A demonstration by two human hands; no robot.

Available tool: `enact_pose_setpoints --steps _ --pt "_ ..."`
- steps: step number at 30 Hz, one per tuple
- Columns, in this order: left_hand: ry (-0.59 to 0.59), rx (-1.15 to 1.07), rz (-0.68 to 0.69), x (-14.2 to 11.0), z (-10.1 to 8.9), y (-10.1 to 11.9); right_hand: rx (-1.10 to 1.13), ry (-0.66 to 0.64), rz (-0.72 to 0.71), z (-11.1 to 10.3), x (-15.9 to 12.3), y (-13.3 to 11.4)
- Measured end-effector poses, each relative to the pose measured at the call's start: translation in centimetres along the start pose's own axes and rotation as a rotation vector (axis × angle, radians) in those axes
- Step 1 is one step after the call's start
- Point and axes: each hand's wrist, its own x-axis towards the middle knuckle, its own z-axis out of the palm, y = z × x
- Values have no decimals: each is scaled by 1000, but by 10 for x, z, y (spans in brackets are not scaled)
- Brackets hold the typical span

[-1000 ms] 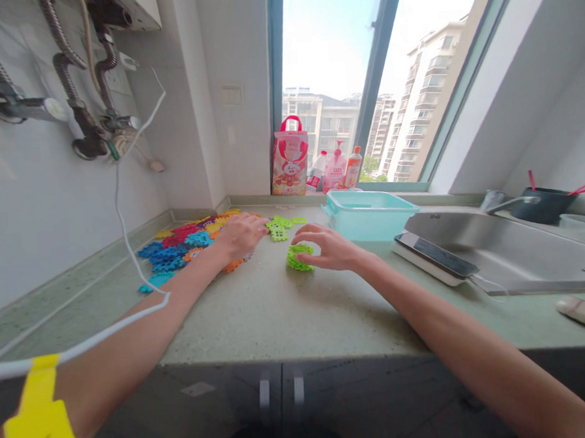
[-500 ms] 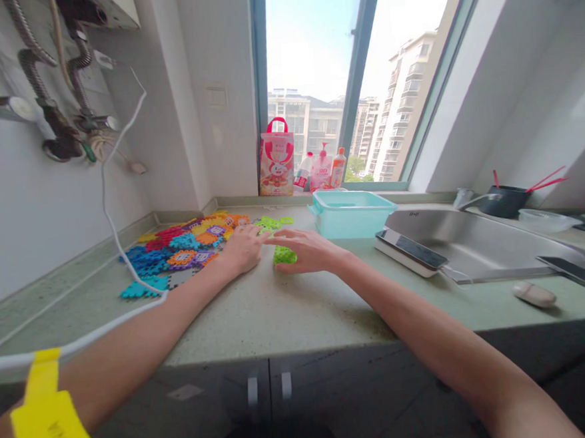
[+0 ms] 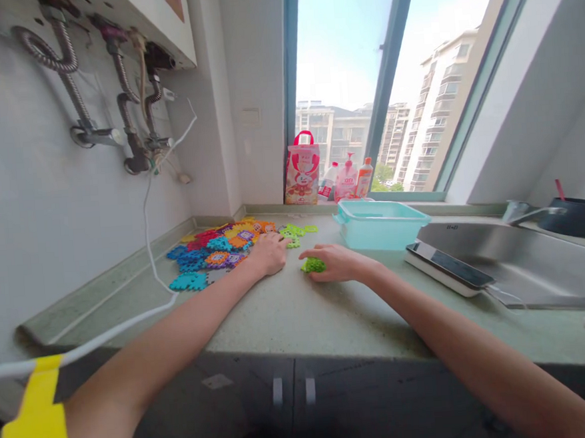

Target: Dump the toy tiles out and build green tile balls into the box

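My left hand [image 3: 269,254] rests palm down on the counter, its fingers stretched toward the loose lime-green interlocking tiles [image 3: 293,232]. The index fingertip is at one of these tiles; the other fingertips are partly hidden. To its right, my right hand [image 3: 338,262] is curled around a small stack of green interlocking tiles [image 3: 313,265], thumb on the near side and fingers on the far side. The stack sits low, at the counter. Left of my left hand spreads a pile of tiles [image 3: 219,244] in blue, red, yellow, orange and purple.
A turquoise plastic tub [image 3: 383,226] stands behind my right hand. Right of it, a phone on a white box [image 3: 449,268] lies beside the steel sink [image 3: 500,258]. A white cable [image 3: 147,222] hangs over the left counter. A pink bag [image 3: 303,171] and bottles [image 3: 347,180] line the windowsill.
The view has swung left, so everything sits further right. My right fingers have drawn back from my left hand, leaving a gap and showing more of the green stack.
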Motion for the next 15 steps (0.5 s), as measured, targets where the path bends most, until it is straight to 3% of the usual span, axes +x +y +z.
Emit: enact_pose_setpoints --steps 8,15 --pt "2 12 57 6 2 -3 -47 13 95 0 5 2" --pt "45 71 151 46 15 3 -42 124 37 7 5 8"
